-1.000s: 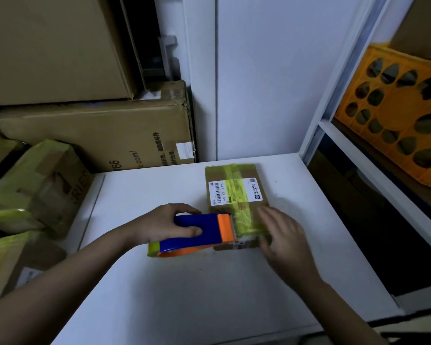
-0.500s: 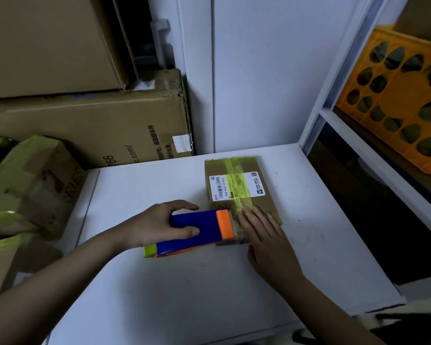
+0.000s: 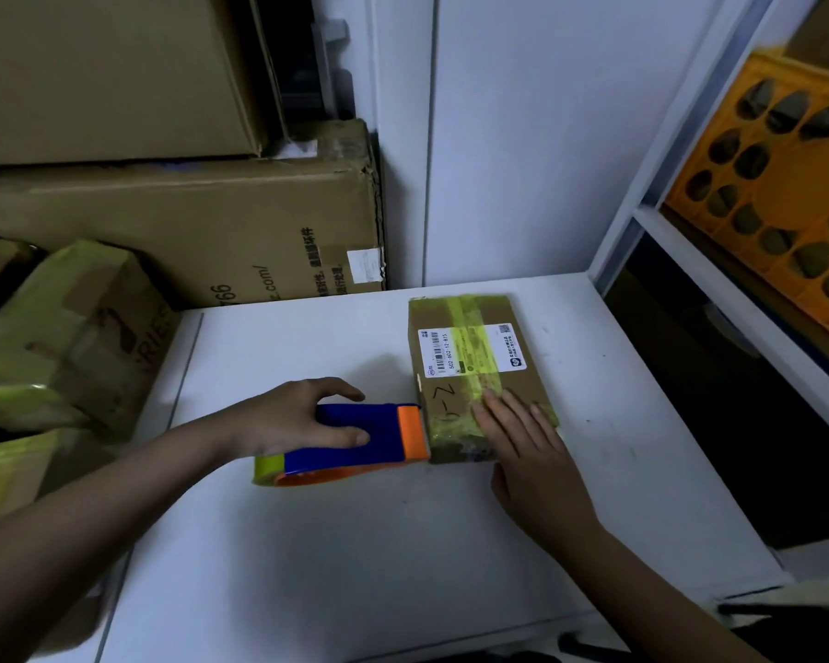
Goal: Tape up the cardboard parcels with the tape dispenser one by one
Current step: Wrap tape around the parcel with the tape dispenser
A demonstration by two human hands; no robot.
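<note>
Two hands work one small cardboard parcel (image 3: 479, 375) lying on the white bench (image 3: 355, 543), toward one o'clock from the bench's middle. The left hand (image 3: 288, 418) has its grip clenched round the blue and orange tape dispenser (image 3: 355, 437), thumb along the near side and fingers over the top, with the orange mouth of the tool butted against the parcel's nine-o'clock edge near its front corner. The right hand (image 3: 522, 437) lies flat with fingers straight, its grip released, pressing down on yellow tape (image 3: 470, 346) at the parcel's six-o'clock end. A strip of that tape already runs lengthwise across the printed label (image 3: 472, 349). The step in hand looks like cutting or finishing a band across the near end. To do it well, the flat hand should keep the parcel pinned so it cannot slide toward three o'clock, while the dispenser tilts so its blade bites the tape cleanly at the edge; then the loose end wants smoothing down firmly. More taped boxes (image 3: 68, 337) wait at nine o'clock, beside stacked cartons (image 3: 187, 241).
</note>
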